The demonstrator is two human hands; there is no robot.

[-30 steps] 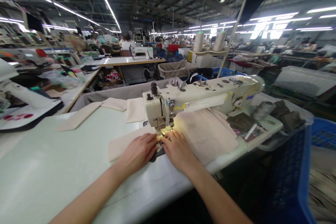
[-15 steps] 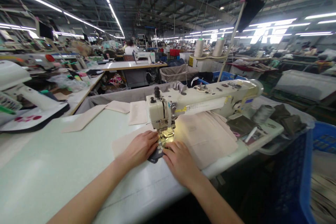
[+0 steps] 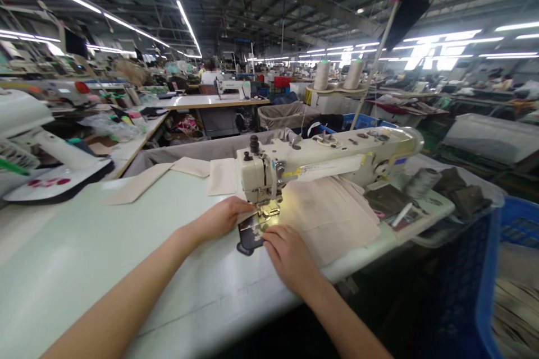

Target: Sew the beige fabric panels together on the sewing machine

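Note:
A cream sewing machine (image 3: pixel 328 157) stands on the pale green table (image 3: pixel 105 258). My left hand (image 3: pixel 219 217) lies just left of the needle, fingers together, pressing a beige fabric piece (image 3: pixel 242 214) that it mostly hides. My right hand (image 3: pixel 288 252) rests in front of the needle, fingers curled down on the fabric at the lit presser foot (image 3: pixel 269 213). Between the hands a dark plate (image 3: pixel 249 235) on the table shows. A stack of beige fabric pieces (image 3: pixel 332 216) lies under the machine arm, to the right.
Loose beige pieces (image 3: pixel 138 182) lie at the table's far edge. Dark fabric and a thread cone (image 3: pixel 421 179) sit at the right end. A blue crate (image 3: pixel 488 269) stands at the right. Another machine (image 3: pixel 37 140) is at the left. Two thread cones (image 3: pixel 337 74) stand behind.
My left hand has slid up and left with the beige piece, uncovering the dark plate by the needle. My right hand has stayed in front of the presser foot.

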